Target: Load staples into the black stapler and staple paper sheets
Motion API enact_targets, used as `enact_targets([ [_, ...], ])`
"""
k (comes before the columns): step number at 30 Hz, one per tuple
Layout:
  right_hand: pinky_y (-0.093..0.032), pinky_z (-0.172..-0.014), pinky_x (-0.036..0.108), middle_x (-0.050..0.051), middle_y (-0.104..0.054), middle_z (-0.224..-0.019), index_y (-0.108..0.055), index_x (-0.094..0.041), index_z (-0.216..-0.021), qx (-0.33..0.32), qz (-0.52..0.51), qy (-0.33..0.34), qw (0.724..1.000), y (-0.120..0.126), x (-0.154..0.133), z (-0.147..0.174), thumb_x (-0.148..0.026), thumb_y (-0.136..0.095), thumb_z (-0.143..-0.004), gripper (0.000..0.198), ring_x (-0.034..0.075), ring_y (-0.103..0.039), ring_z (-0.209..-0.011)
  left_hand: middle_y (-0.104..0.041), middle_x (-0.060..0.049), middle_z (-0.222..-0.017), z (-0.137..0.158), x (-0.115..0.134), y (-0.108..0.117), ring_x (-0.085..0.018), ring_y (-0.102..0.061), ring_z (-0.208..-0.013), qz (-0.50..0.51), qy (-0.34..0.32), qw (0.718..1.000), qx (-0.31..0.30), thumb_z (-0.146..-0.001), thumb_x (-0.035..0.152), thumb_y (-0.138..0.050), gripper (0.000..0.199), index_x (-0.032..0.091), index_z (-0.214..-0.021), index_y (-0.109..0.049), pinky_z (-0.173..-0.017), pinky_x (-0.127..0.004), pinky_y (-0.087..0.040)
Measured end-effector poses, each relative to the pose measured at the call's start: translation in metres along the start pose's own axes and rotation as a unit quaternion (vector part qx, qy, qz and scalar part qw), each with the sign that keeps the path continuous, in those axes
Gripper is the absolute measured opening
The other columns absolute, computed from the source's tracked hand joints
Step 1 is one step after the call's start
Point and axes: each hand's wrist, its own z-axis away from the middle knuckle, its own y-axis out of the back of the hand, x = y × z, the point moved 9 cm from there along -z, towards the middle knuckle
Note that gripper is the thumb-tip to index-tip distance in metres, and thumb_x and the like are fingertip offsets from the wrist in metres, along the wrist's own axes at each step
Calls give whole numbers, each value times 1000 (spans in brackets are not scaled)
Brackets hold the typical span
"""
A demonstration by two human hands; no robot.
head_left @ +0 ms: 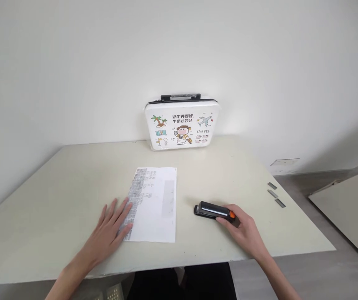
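Observation:
A printed sheet of paper point(156, 208) lies flat on the table, with a dense grey block of print along its left side. My left hand point(111, 225) rests flat with fingers spread, its fingertips on the paper's left edge. To the right of the sheet, my right hand point(240, 225) grips a black stapler point(214, 210) by its rear end, beside an orange part. The stapler's front points left, toward the paper, and the two do not touch. Whether the stapler sits on the table or just above it, I cannot tell.
A white cartoon-printed case point(181, 125) with a black handle leans against the wall at the back of the pale table point(72, 187). Several staple strips point(272, 193) lie near the table's right edge. A white panel point(350, 208) stands beyond, on the right.

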Motion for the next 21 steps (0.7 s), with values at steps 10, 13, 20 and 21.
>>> enact_targets([
  [10, -60, -76, 29, 7, -76, -102, -72, -26, -111, 59, -38, -9, 997, 20, -31, 39, -47, -71, -96, 26, 24, -72, -93, -27, -13, -174, -80, 149, -14, -33, -19, -162, 78, -104, 992, 9, -110, 50, -41, 70, 18, -169, -22, -133, -59, -9],
  [13, -60, -80, 28, 6, -76, -103, -72, -26, -111, 86, -35, -6, 996, 30, -41, 46, -45, -72, -96, 25, 23, -72, -94, -28, -19, -172, -111, 197, -24, -36, -13, -163, 89, -113, 989, 24, -108, 46, -41, 71, 10, -167, -26, -132, -63, -11],
  [20, -59, -82, 27, 6, -76, -105, -71, -26, -112, 133, -12, -16, 991, 52, -43, 58, -44, -73, -95, 26, 22, -71, -97, -23, -24, -173, -160, 296, -58, -42, -5, -161, 152, -86, 984, 40, -98, 32, -54, 78, 8, -165, -24, -128, -73, -6],
  [21, -59, -82, 27, 6, -76, -106, -71, -25, -113, 135, -13, -19, 991, 53, -42, 59, -44, -73, -95, 26, 23, -71, -98, -23, -23, -173, -164, 301, -59, -42, -4, -161, 170, -75, 982, 46, -99, 32, -53, 77, 10, -166, -22, -127, -76, -4],
])
